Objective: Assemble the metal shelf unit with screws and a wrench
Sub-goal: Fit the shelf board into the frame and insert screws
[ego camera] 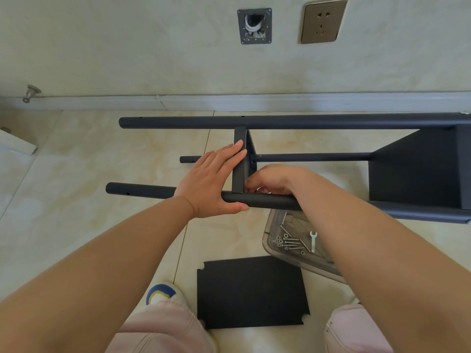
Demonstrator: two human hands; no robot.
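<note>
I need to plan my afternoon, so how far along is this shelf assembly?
Done: one shelf sits between the poles. In hand: the left hand steadies the middle shelf while the right hand works at its corner by the near pole. Left: the loose panel; screws and wrench wait in the tray.

Three dark tubes [280, 121], three shelf panels [251, 291], one wrench [313, 241] (screws too small to count).

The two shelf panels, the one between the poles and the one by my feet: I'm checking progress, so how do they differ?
The middle shelf panel stands on edge between the poles, steadied by the left hand; the loose shelf panel lies flat on the floor, untouched. The right hand works at the middle panel's corner; the loose panel's notched corners are free. Both are dark metal.
</note>
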